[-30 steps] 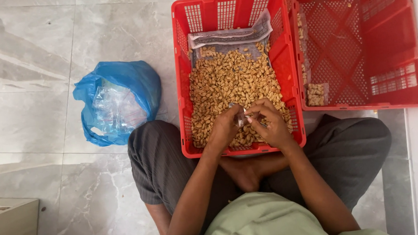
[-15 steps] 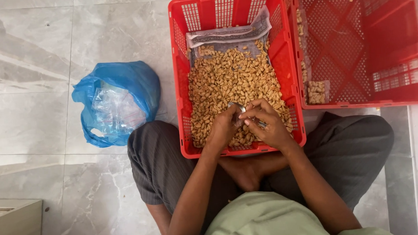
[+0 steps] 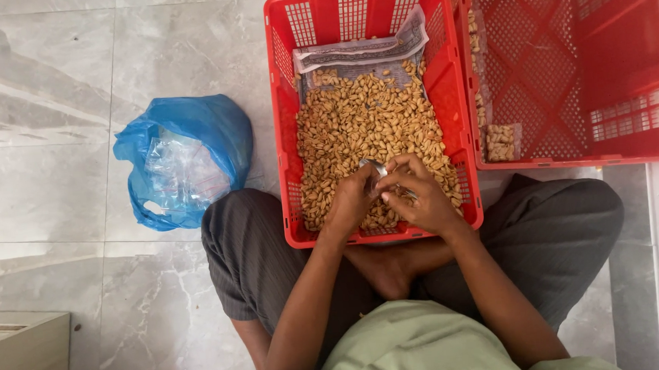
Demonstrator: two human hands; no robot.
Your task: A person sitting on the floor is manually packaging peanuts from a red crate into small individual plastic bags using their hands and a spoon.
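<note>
I sit cross-legged on the floor with a red plastic crate [image 3: 288,104] between my knees. It is filled with several small tan pieces [image 3: 364,122] lying on newspaper [image 3: 359,51]. My left hand [image 3: 351,201] and my right hand [image 3: 418,195] meet over the near end of the crate. Together they pinch a small clear plastic packet [image 3: 375,167]. The fingers hide most of the packet.
A second red crate [image 3: 645,112] stands to the right, holding one small filled packet [image 3: 500,142] and several along its left wall. A blue plastic bag [image 3: 187,159] with clear bags inside lies left on the marble floor. A beige box corner [image 3: 20,364] shows at bottom left.
Both hands stay together over the crate. The clear packet has shifted slightly between the fingers.
</note>
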